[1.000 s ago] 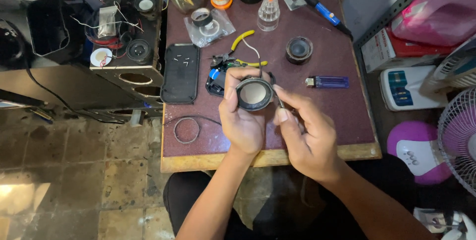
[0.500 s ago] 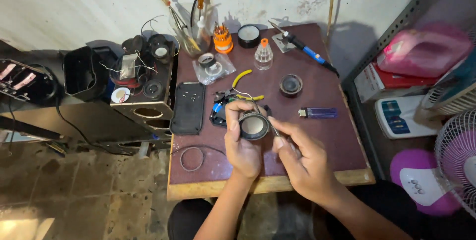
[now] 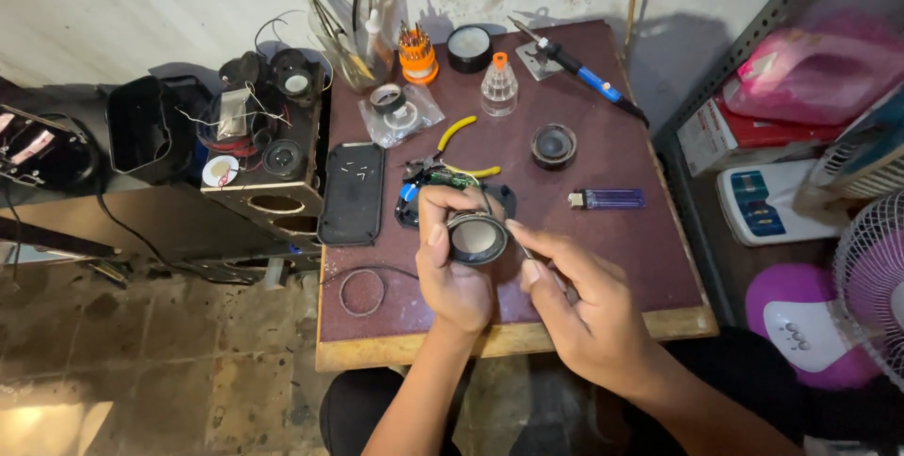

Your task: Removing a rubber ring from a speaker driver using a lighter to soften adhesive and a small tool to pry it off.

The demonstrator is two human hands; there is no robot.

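Since the earlier frames the camera has tilted up so more of the wall shows, while both hands have kept their places over the near half of the small brown table (image 3: pixel 659 258). The left hand (image 3: pixel 454 272) is closed around a small round speaker (image 3: pixel 476 237), its cone facing up toward the camera, held just above the tabletop. The right hand (image 3: pixel 584 310) pinches a thin metal tool (image 3: pixel 529 251) between thumb and fingers; its long axis runs from the fingers up and leftward, the tip meeting the speaker's right rim. Behind the speaker lie a circuit board with wires (image 3: pixel 435 179) and yellow-handled pliers (image 3: pixel 463 136); a blue lighter (image 3: pixel 607 199) sits off to the right.
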